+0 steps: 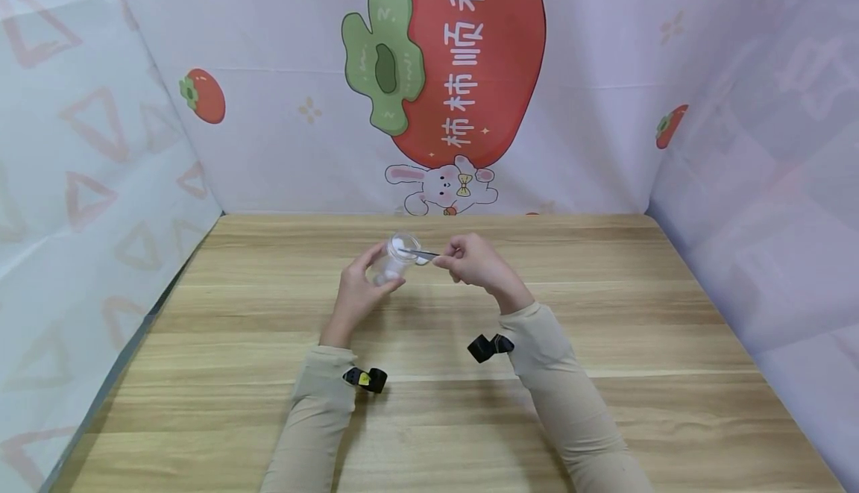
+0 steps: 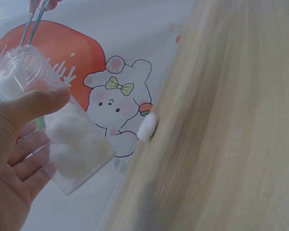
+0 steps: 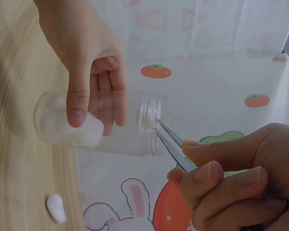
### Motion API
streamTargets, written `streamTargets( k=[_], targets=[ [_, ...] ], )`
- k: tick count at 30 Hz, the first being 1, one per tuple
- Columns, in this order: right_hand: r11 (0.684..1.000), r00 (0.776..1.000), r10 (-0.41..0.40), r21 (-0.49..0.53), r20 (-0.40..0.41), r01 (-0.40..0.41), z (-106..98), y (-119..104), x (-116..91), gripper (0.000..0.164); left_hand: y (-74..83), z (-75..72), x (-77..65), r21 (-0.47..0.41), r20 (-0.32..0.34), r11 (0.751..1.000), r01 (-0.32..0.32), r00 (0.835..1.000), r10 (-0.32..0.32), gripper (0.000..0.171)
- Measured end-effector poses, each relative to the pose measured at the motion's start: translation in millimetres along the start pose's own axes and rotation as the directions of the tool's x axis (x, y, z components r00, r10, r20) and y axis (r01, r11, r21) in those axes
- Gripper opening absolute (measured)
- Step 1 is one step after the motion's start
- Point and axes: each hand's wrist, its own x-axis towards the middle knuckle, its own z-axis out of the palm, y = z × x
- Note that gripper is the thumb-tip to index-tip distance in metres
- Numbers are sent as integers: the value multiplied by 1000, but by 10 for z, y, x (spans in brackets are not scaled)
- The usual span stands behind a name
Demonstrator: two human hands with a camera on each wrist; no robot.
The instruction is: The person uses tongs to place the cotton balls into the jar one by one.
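My left hand [image 1: 357, 295] grips a clear, screw-necked jar [image 3: 130, 142], thumb on one side and fingers on the other. The jar is tilted, its lidless mouth facing up. White cotton balls [image 2: 77, 147] lie in its lower part, and another cotton ball [image 2: 13, 81] shows just inside the mouth. Metal tweezers [image 3: 172, 148] are pinched between the thumb and fingers of my right hand [image 1: 478, 260]. Their tips reach into the jar's mouth, right at that upper cotton ball. One more cotton ball [image 2: 147, 127] lies on the table beyond the jar.
A wood-grain table [image 1: 429, 433] spans the work area. Behind it hangs a white printed backdrop [image 1: 282, 150] with a big red persimmon and a rabbit, and pale sheets [image 1: 74, 135] hang at both sides. Small black cameras [image 1: 490, 347] are strapped at both wrists.
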Motion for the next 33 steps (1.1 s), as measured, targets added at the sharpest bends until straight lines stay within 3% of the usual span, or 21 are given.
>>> streamTargets(
  k=[13, 21, 33],
  targets=[
    [999, 1000, 18, -36, 4, -18, 3, -31, -25, 19, -10, -7, -4, 10, 18, 1000, 8, 1000, -9, 68],
    [1000, 1000, 4, -19, -4, -5, -32, -32, -72, 19, -6, -12, -5, -36, 18, 999, 33, 999, -32, 68],
    [1000, 1000, -25, 8, -7, 25, -16, 10, -85, 18, -23, -9, 0, -34, 23, 999, 38, 999, -37, 69]
  ],
)
